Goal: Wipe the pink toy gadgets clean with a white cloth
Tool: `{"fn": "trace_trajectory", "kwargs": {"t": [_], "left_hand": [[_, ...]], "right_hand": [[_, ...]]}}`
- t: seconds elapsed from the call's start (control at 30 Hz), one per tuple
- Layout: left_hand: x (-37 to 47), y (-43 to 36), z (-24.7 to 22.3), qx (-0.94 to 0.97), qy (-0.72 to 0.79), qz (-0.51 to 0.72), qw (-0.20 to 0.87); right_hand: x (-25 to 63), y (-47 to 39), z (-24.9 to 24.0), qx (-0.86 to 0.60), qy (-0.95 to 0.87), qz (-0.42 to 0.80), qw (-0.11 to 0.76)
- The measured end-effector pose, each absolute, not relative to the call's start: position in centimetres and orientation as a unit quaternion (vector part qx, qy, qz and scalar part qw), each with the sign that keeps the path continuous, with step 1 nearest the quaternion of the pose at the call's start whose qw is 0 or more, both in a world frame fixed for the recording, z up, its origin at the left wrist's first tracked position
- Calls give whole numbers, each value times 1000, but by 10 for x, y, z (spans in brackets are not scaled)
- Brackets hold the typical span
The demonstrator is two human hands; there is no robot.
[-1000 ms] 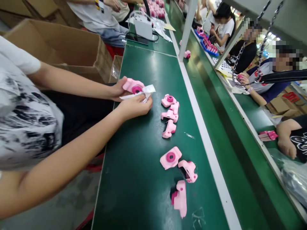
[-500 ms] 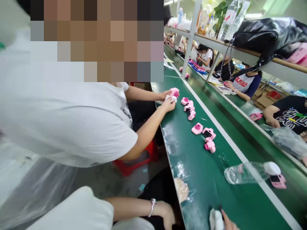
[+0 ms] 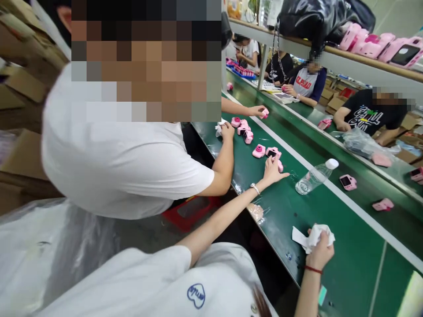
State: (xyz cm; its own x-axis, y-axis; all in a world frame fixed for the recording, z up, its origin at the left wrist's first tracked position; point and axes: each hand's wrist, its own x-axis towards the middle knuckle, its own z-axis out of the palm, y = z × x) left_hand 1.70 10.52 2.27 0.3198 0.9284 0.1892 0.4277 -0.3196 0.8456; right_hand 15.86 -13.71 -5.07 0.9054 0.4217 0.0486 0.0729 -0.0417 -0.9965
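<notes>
My left hand (image 3: 273, 171), with a bracelet at the wrist, reaches over the green work surface, its thumb stretched out and fingers apart. It is at a pink toy camera (image 3: 280, 166) that it partly covers; a firm grip does not show. Right beyond the fingers lie another pink toy camera with a dark screen (image 3: 273, 152) and one with a magenta lens (image 3: 259, 151). My right hand (image 3: 321, 252), a red cord round its wrist, is closed on a crumpled white cloth (image 3: 313, 237) above the near part of the surface.
A clear plastic bottle (image 3: 312, 178) stands right of my left hand. Beside me, a co-worker in a white shirt (image 3: 132, 163) holds a toy camera (image 3: 264, 113) and a white cloth (image 3: 219, 127). More toy cameras (image 3: 348, 182) lie past the white line. A shelf (image 3: 363, 55) runs above.
My left hand has come up from beside the table to the toy cameras. My right hand, with the cloth, shows more fully. The co-worker's far hand has moved a toy camera across toward the white line.
</notes>
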Motion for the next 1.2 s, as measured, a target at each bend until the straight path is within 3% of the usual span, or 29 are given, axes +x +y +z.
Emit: {"fn": "trace_trajectory", "kwargs": {"t": [0.23, 0.63, 0.7, 0.9, 1.0, 1.1, 1.2], "left_hand": [[18, 90, -1, 761, 447, 371, 288], [90, 67, 36, 871, 154, 311, 348], [78, 65, 39, 892, 105, 300, 320], [54, 68, 37, 961, 53, 254, 101], [49, 64, 29, 957, 80, 247, 131], [49, 59, 21, 941, 101, 253, 200], [56, 49, 15, 925, 95, 264, 255]], "right_hand": [[121, -185, -32, -763, -125, 77, 630], [164, -124, 7, -573, 22, 321, 754], [154, -129, 14, -537, 39, 336, 773], [137, -147, 37, -493, 121, 355, 785], [153, -185, 60, -487, 180, 288, 804], [170, -266, 82, -528, 116, 56, 839], [152, -363, 93, -630, 83, -167, 754]]}}
